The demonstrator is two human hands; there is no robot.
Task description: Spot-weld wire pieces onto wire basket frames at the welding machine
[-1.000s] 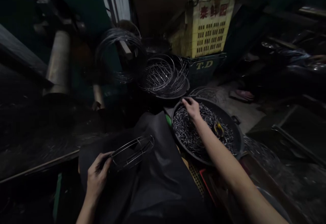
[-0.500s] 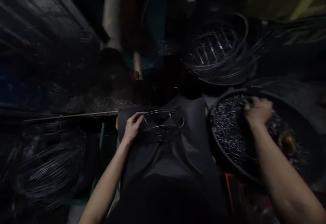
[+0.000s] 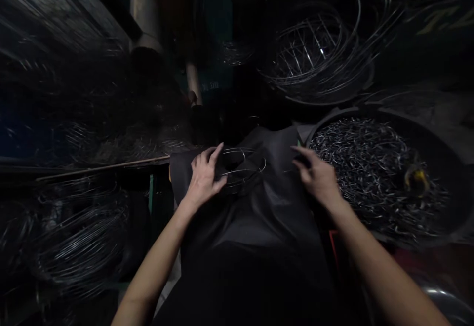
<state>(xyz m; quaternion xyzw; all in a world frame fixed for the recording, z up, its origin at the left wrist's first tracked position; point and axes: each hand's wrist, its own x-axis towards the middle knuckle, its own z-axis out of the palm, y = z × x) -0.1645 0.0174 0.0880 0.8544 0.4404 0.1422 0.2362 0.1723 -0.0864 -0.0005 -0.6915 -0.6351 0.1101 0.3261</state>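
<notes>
Across the dark cloth (image 3: 237, 227) over my lap lies a round frame (image 3: 265, 162) of thin bright wire, with two rings joined by short struts. My left hand (image 3: 203, 180) is around its left end, index finger by the far wire and thumb by the near one; that end is hidden behind the hand. To the right of the frame, apart from it, my right hand (image 3: 319, 175) has thumb and index finger close together. A faint short piece of wire (image 3: 289, 171) seems to stick out from them.
At my right stands a wide dark tub (image 3: 454, 178) of small bent metal pieces (image 3: 366, 163), with a yellow roll-like item (image 3: 417, 182) on top. Behind it are large wire hoops (image 3: 318, 74). Coiled wire (image 3: 85, 247) lies at left, below a thin rod (image 3: 107, 168).
My right hand has come out of the tub and moved left towards the wire frame. My left hand has shifted right over the frame's end, with its fingers spread wider.
</notes>
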